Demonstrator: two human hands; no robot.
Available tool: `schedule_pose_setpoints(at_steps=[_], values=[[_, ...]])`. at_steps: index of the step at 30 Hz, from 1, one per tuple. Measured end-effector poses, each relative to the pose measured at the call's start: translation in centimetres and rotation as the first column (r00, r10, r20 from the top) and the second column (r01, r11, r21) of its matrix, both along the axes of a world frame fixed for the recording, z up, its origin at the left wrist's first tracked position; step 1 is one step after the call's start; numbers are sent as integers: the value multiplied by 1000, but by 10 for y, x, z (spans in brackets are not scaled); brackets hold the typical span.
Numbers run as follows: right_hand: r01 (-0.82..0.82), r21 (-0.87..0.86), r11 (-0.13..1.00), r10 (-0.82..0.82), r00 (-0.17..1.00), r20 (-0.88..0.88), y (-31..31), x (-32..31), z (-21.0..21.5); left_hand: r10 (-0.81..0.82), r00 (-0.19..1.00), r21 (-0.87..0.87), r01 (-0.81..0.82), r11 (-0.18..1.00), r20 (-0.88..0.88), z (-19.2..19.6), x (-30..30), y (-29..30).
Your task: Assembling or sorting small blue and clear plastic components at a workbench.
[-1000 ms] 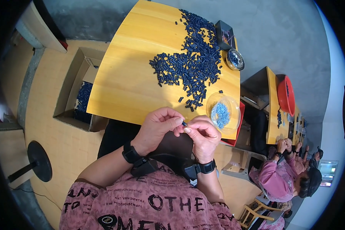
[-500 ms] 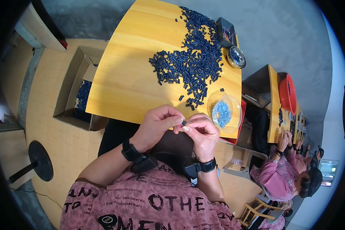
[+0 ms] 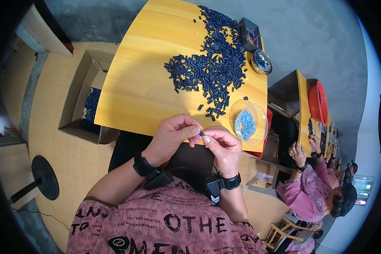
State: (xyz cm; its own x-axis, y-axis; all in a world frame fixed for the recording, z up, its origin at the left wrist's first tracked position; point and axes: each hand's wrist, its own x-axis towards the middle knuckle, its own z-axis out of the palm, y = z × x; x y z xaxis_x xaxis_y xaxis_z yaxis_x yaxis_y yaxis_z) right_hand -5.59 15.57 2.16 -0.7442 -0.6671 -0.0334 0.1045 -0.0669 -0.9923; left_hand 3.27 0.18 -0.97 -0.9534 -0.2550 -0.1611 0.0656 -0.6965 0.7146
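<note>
My left hand (image 3: 173, 136) and my right hand (image 3: 222, 146) meet at the near edge of the yellow table (image 3: 144, 84). Between their fingertips they pinch one small dark blue cylindrical part (image 3: 201, 133). A broad heap of the same dark blue parts (image 3: 211, 67) lies on the table beyond my hands. To the right of my right hand stands a clear round dish (image 3: 248, 122) holding light blue pieces.
A cardboard box (image 3: 86, 101) with dark parts sits on the floor to the left. A dark tray (image 3: 249, 34) and a round metal bowl (image 3: 261, 62) stand at the table's far right. Other people (image 3: 313, 190) work at tables to the right, near a red basin (image 3: 317, 101).
My hands stay together at the table edge with the small part between them; only the fingers shift slightly.
</note>
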Motion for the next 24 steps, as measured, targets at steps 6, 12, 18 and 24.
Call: schedule_pose_setpoints(at_steps=[6, 12, 18, 24], values=[[11, 38, 999, -7, 994, -108, -2, 1, 4, -3, 1000, -40, 3, 999, 22, 0, 0, 0], [62, 103, 993, -31, 961, -276, -5, 4, 1, 21, 1000, -131, -18, 991, 21, -1, 3, 1], [118, 104, 988, -74, 932, -354, -12, 12, -18, 94, 995, -94, -90, 992, 31, -16, 5, 4], [186, 167, 968, -70, 842, -536, -23, 1, -26, 212, 968, -65, -205, 977, 134, -24, 3, 6]])
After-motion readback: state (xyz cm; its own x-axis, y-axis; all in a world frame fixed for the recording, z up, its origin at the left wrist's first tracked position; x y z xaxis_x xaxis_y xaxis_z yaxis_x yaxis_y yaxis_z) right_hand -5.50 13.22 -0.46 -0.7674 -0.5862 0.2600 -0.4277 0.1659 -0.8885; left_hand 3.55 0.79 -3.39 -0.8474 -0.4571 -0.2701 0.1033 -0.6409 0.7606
